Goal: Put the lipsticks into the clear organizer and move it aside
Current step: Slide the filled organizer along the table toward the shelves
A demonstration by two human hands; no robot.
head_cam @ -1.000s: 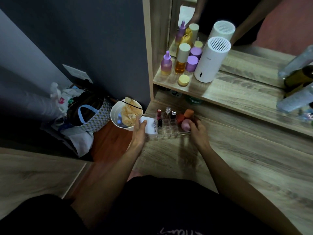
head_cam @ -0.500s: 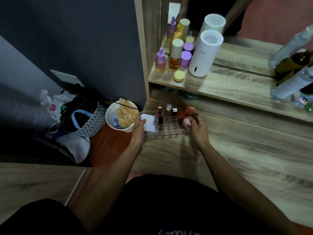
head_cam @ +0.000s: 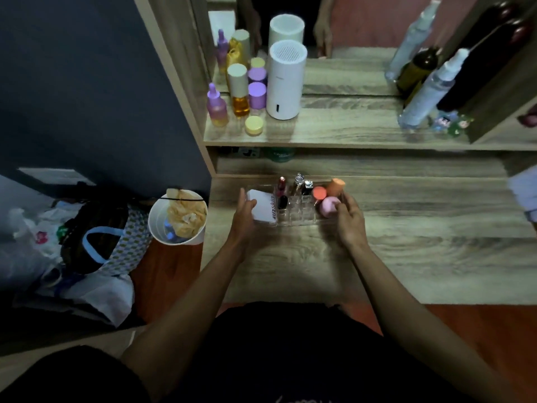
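— Since both sets of fingers (head_cam: 252, 202) are curled in around its ends, would you say the clear organizer (head_cam: 293, 212) is already being carried?

— Held, at least. The left hand (head_cam: 242, 212) closes its fingers on the left end, thumb on top beside the white box (head_cam: 263, 207) that sits in that end; the right hand (head_cam: 350, 221) wraps the right end, fingers bent over next to the pink sponge (head_cam: 328, 206). Whether the base has left the desk (head_cam: 421, 228) I cannot tell.

— Why grip both ends rather than one?

— My guess is balance. The lipsticks (head_cam: 281, 186) stand upright in the small slots (several at the far row, one dark one nearer), and a one-sided pull would likely tip them. Two hands keep the tray level.

— So the loading step is over?

— It looks that way: I see no loose lipstick on the desk, so what remains should be shifting the organizer aside. It sits near the far left part of the desk, just this side of the shelf (head_cam: 348, 135) with the white cylinder (head_cam: 286, 82) and the bottles.

— And the arms?

— Both forearms reach forward from the body and converge slightly, wrists fairly straight, palms turned inward toward each other. The left wrist is close to the desk's left edge, with the white cup (head_cam: 177, 219) on the floor beyond it, so a move to the left would have little room.
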